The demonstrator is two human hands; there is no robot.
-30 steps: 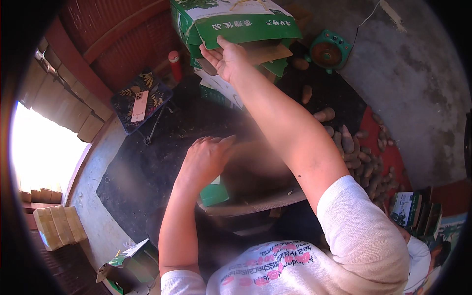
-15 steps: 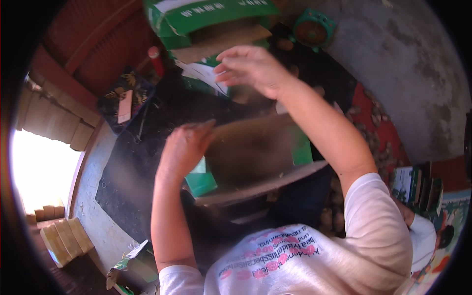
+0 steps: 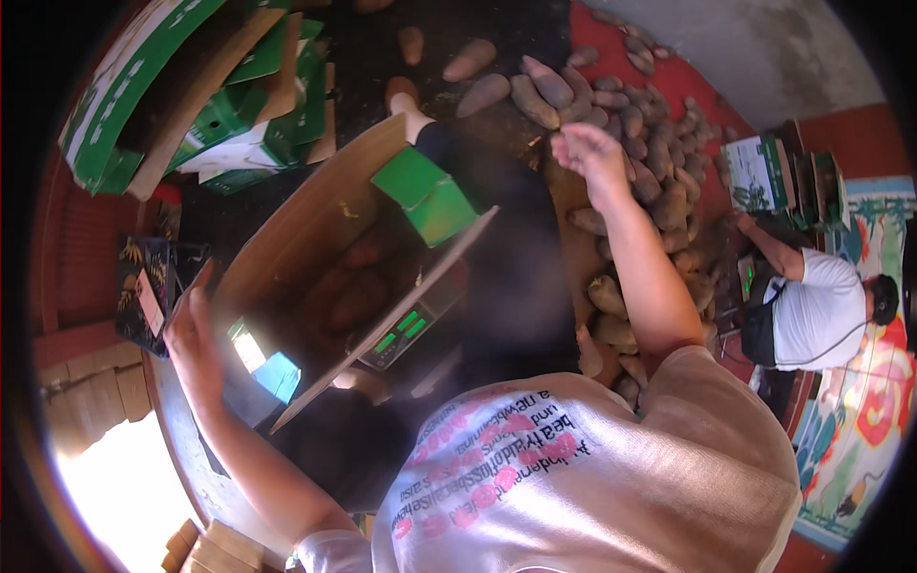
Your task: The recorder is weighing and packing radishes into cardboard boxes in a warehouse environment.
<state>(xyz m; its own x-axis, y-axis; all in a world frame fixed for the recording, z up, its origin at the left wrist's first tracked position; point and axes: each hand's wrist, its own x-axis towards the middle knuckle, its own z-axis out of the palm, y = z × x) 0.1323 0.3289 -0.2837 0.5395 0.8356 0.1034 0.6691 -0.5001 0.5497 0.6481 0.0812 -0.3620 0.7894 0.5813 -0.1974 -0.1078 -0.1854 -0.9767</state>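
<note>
An open cardboard box (image 3: 306, 205) with green and blue-white flaps tilts across the view in front of me. Dim tubers, like sweet potatoes, lie in its shaded inside. My left hand (image 3: 194, 320) is beside the box's left wall, fingers stretched, holding nothing visible; whether it touches the wall I cannot tell. Out to the right, my right hand (image 3: 590, 158) is raised at the edge of a large pile of sweet potatoes (image 3: 659, 148). Its fingers are loosely bent and apart, with nothing seen in them. A scale with a lit green display (image 3: 399, 336) shows at the box's near edge.
Green cartons (image 3: 229, 124) are stacked at the far left. Near the left hand, a pink phone (image 3: 150, 301) lies on a dark patterned surface. A co-worker in a white shirt (image 3: 821, 306) is at the right, by more cartons (image 3: 764, 172). Red sheeting (image 3: 597, 48) lies under the pile.
The view has swung right, bringing the tuber pile and the scale display into sight. My right hand has moved from over the box's far side to the pile; my left stays beside the box.
</note>
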